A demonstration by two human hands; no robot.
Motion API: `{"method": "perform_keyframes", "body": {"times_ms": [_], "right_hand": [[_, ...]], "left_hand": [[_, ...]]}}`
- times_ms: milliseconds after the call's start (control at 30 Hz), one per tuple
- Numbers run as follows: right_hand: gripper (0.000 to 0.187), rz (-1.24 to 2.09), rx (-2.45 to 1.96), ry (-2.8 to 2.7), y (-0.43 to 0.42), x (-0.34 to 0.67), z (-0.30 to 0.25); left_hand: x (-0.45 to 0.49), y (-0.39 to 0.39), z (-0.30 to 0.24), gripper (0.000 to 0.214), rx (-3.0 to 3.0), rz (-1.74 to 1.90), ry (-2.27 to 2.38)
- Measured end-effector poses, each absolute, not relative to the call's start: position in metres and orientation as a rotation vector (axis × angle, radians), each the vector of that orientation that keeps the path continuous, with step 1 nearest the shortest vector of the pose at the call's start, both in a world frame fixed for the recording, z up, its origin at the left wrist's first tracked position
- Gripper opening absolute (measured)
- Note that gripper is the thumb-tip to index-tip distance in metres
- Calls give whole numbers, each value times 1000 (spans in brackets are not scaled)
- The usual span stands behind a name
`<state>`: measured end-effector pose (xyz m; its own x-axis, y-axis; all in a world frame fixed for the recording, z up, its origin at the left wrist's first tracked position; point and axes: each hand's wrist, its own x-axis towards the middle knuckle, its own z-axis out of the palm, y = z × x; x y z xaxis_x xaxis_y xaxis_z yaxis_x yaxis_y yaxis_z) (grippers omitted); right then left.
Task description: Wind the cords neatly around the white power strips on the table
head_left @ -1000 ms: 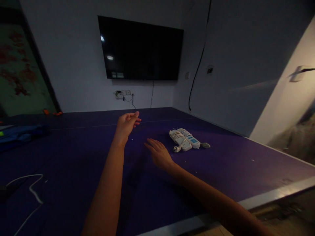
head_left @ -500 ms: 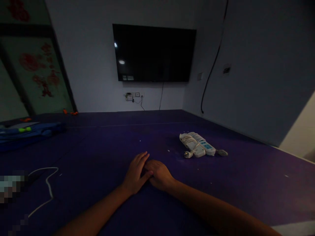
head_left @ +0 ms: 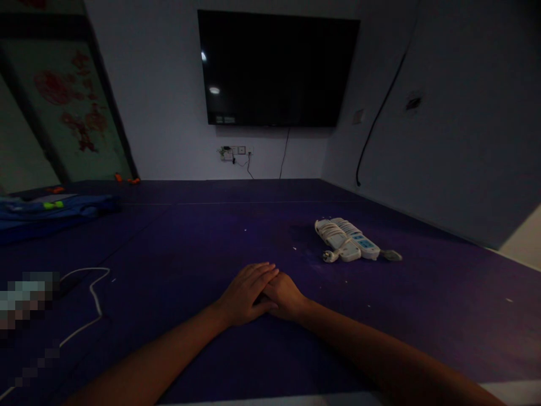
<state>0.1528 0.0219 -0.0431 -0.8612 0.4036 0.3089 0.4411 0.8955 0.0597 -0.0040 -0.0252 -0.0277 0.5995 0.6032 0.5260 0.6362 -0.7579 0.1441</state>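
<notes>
And here, mid-scene, two hands together: left hand [head_left: 243, 294] draped over right hand [head_left: 289, 297], fingers clasped across the back, thumb tucked on the near side. Right fingers hidden underneath; no telling from here whether curled round anything. Both forearms reaching in low over one purple surface [head_left: 203, 239].

Over to the right, just beyond the hands and clear of both: two power strips [head_left: 349, 241], lying side by side, cords wound round each. Two plugs to count there, one white plug [head_left: 329, 256] at the near end, one grey plug [head_left: 391, 255] out to the right.

Across to the left, one white cable [head_left: 93, 293] in a loose bend beside one pixelated thing [head_left: 27, 293], impossible to make out. Beyond, one heap of blue cloth [head_left: 84, 207], with three orange bits [head_left: 134, 181] near the far edge. White specks [head_left: 509, 300] scattered about, too small for a sure count.

Up on the far wall, one dark TV [head_left: 279, 70]; on the right wall, one black cable [head_left: 380, 110], hanging.
</notes>
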Motion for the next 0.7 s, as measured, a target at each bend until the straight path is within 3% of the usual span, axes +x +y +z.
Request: {"method": "perform_keyframes", "body": {"times_ms": [700], "right_hand": [[26,6,-778,-2830,13,150,-26]], "left_hand": [[-3,-24,-30,62,-2811,-887,-1183]]}}
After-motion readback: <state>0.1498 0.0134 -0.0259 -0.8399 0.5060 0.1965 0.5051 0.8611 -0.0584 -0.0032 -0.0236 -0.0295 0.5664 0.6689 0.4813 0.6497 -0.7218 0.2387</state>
